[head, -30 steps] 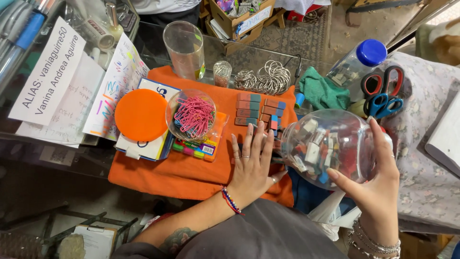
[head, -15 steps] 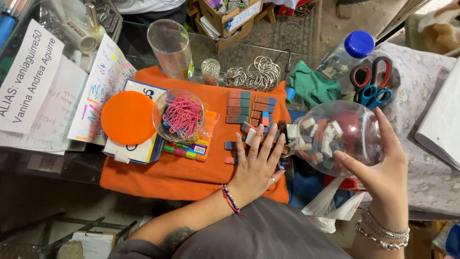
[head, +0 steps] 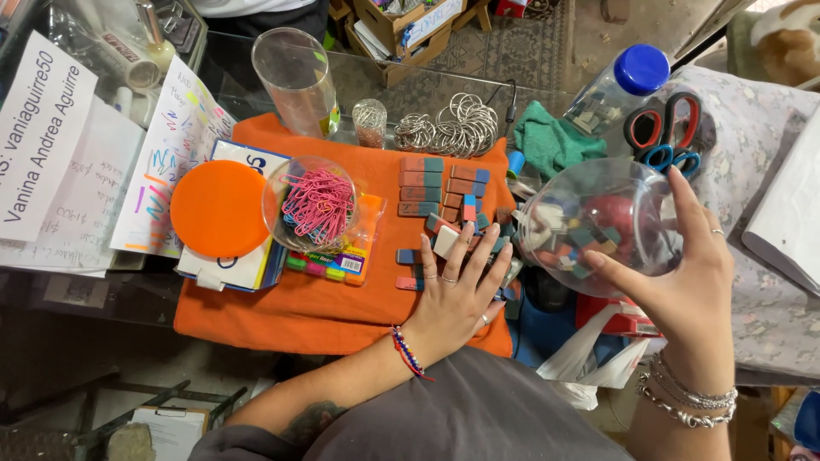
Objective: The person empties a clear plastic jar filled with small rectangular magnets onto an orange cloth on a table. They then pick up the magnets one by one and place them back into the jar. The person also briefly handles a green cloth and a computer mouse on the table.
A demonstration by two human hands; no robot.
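the left hand (head: 457, 294) lies flat, palm down and fingers spread, on an orange cloth (head: 342, 294) that covers part of the desk; its grip is apart and closed on nothing, and its fingertips touch a few small red-and-blue erasers (head: 444, 192) lying loose at the right side of the cloth. more of these erasers sit just beyond the fingers in neat stacked rows, and one paler block lies right at the fingertips. the right hand (head: 683, 286) holds a clear round plastic jar (head: 598, 226) tilted on its side, off the right edge of the cloth and near the left hand; its grip is wrapped around the jar's wall, thumb on the near side and fingers over the far side. the jar holds a jumble of the same small erasers. left of the left hand a clear round tub of pink paper clips (head: 316, 205) rests on a pack of coloured markers (head: 337, 256), and beside it lies an orange round lid (head: 220, 209) on a white pad. at the far edge of the cloth stand a tall clear cup (head: 295, 81), a small glass jar and a heap of metal rings (head: 448, 128). farther right are a green rag (head: 551, 141), a blue-capped bottle (head: 619, 90) and scissors (head: 670, 132).
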